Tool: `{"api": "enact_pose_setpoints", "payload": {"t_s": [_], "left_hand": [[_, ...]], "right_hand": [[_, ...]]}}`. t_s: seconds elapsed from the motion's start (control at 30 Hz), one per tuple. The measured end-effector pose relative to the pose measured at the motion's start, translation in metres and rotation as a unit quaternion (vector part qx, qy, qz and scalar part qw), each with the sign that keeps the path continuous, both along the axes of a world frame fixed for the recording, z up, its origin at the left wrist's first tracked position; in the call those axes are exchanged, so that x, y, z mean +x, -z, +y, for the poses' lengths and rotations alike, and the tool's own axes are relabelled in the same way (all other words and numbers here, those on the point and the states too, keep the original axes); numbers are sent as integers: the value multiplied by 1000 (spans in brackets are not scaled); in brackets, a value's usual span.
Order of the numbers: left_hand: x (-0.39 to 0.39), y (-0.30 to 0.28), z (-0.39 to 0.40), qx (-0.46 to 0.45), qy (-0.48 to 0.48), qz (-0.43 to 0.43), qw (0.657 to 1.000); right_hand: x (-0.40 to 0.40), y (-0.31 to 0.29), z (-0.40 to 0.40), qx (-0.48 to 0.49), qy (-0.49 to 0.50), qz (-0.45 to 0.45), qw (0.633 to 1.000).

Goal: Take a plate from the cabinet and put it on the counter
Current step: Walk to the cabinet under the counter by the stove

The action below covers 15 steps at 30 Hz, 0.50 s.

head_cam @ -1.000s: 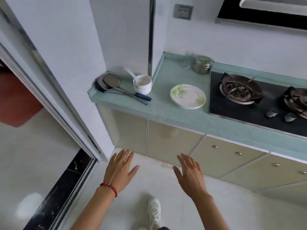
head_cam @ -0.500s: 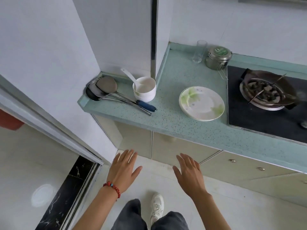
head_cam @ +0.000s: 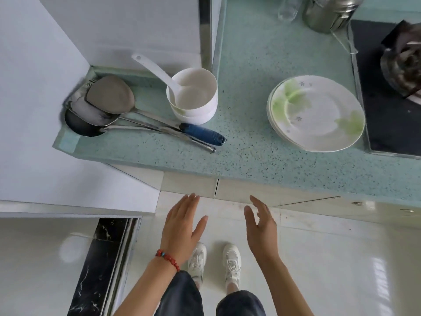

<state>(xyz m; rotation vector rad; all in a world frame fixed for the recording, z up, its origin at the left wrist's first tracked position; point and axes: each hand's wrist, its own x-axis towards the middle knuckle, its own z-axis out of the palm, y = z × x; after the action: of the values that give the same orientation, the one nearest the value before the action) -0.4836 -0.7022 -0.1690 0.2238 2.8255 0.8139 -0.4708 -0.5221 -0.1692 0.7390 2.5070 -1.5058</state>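
Head view, looking steeply down: left hand point(head_cam: 182, 226) held out flat over the pale tiled floor point(head_cam: 330, 258), fingers straight and together, thumb spread, nothing in its hold, a red bead bracelet point(head_cam: 168, 259) round the wrist; right hand point(head_cam: 262, 231) beside it and apart from it, turned edge-on, fingers loosely extended and slightly curled, likewise holding nothing; both fingertips near the top edge of the cream lower cabinet doors point(head_cam: 239, 190), not touching them so far as can be told; below, two white sneakers point(head_cam: 214, 261) on the tile and dark trouser legs point(head_cam: 182, 297); above, a speckled pale-green stone counter point(head_cam: 250, 144); on it, right of centre, a short stack of round white plates with green leaf print point(head_cam: 316, 112), just beside the black glass hob point(head_cam: 391, 115) with its dark burner point(head_cam: 403, 62); left of the plates and well apart, stacked white round bowls point(head_cam: 193, 99) with a white plastic ladle point(head_cam: 157, 71) leaning inside; in the left corner, steel spatulas and a steel ladle point(head_cam: 102, 106) lying overlapped, one handle wrapped in blue point(head_cam: 202, 133); at the top edge, a clear drinking glass point(head_cam: 288, 8) and a lidded steel canister point(head_cam: 330, 12), both cut off by the frame; far left, a white wall point(head_cam: 34, 110) and a black marble threshold strip point(head_cam: 95, 265).
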Motion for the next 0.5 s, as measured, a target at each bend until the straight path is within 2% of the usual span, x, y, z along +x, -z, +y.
{"api": "enact_pose_setpoints", "payload": {"t_s": [0.07,0.13,0.27,0.33,0.4,0.5], "left_hand": [[-13,16,8,161,-127,-73,976],[-30,24,17,308,-243,-147,908],[-61,27,31,476,-363,-186,779],[-71,28,33,553,-377,-217,710],[-77,29,34,614,-366,-245,655],[-79,30,36,668,-352,-267,599]], "right_hand": [[-17,13,-14,-144,116,-25,982],[-32,25,-25,-249,184,-15,951],[-55,34,-37,-394,234,22,889],[-63,36,-40,-449,252,32,857],[-68,37,-41,-508,275,37,816],[-71,38,-43,-571,289,44,767]]}}
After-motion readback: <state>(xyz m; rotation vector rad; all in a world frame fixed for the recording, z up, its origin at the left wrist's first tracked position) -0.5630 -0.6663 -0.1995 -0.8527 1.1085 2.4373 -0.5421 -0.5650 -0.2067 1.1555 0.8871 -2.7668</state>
